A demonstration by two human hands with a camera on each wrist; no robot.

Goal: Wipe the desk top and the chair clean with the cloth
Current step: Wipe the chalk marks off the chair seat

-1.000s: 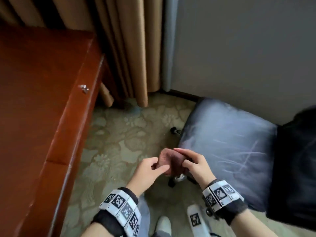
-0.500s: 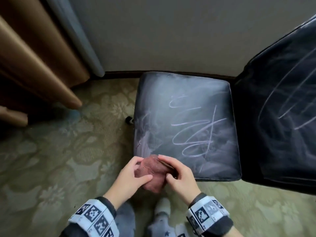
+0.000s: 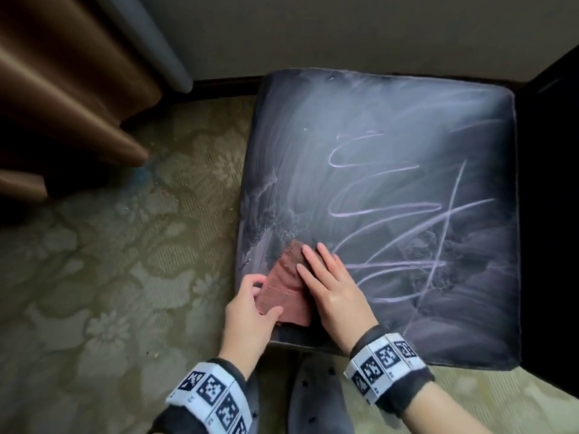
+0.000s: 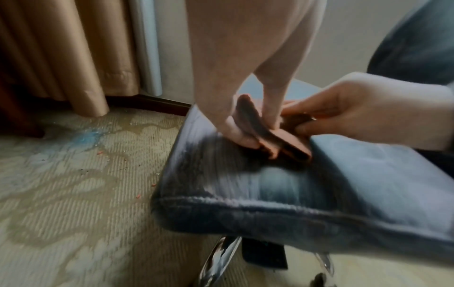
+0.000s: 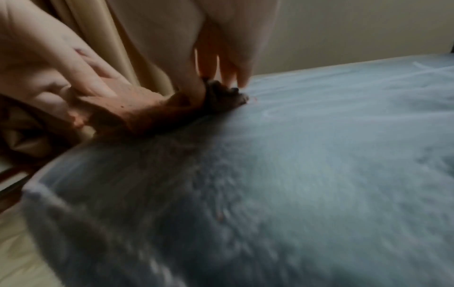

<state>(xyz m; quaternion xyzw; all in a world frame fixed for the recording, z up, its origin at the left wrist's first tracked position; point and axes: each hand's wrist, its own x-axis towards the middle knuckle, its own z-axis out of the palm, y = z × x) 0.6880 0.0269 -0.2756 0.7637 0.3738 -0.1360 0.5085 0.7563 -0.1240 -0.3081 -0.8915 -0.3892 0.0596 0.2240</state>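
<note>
Head view: chair (image 3: pixel 391 104) wipe starting, right hand (image 3: pixel 332 286) pressing flat fingers on the cloth (image 3: pixel 286 296) at seven o'clock, left hand (image 3: pixel 247 314) pinching its edge; next, sweep across the chalk scribbles (image 3: pixel 385 195).

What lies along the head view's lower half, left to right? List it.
Patterned carpet → left hand, pinching the cloth's near edge → red-brown cloth → right hand, fingers flat on the cloth → scribbled chalk lines on the chair seat → dark chair back.
</note>
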